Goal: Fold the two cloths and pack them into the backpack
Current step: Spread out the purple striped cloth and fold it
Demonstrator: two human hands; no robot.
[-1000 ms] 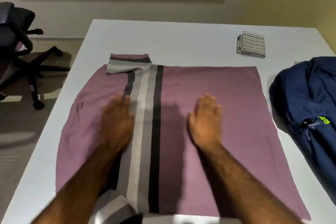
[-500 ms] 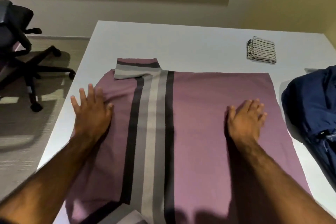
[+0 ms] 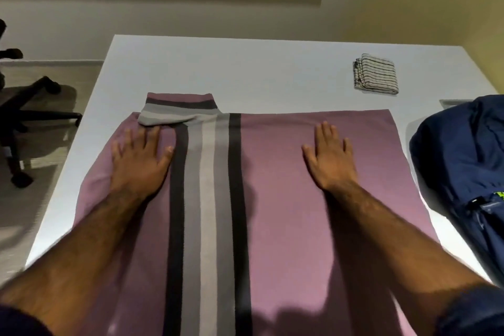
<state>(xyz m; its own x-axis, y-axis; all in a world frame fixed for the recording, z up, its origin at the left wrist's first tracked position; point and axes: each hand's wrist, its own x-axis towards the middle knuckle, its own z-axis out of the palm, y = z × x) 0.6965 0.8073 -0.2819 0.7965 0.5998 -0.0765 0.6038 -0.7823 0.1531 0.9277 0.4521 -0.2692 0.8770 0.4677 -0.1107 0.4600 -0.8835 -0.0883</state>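
A large mauve cloth [image 3: 286, 199] with grey, white and black stripes down its middle lies spread flat on the white table [image 3: 245, 68]. Its far left corner is folded over on itself. My left hand [image 3: 139, 161] presses flat on the cloth left of the stripes, fingers straight and spread. Right of the stripes, my right hand [image 3: 331, 158] lies flat on the mauve part, fingers straight. A small folded white cloth with thin dark stripes [image 3: 375, 74] sits at the table's far right. The dark blue backpack [image 3: 463, 161] lies at the right edge, beside the mauve cloth.
A black office chair [image 3: 24, 123] stands on the floor left of the table. Beige walls close the room behind the table. The table's left edge runs close to the mauve cloth's left side.
Both hands slid outward from the stripes, then came back up the cloth toward its far edge. The camera view shifted slightly.
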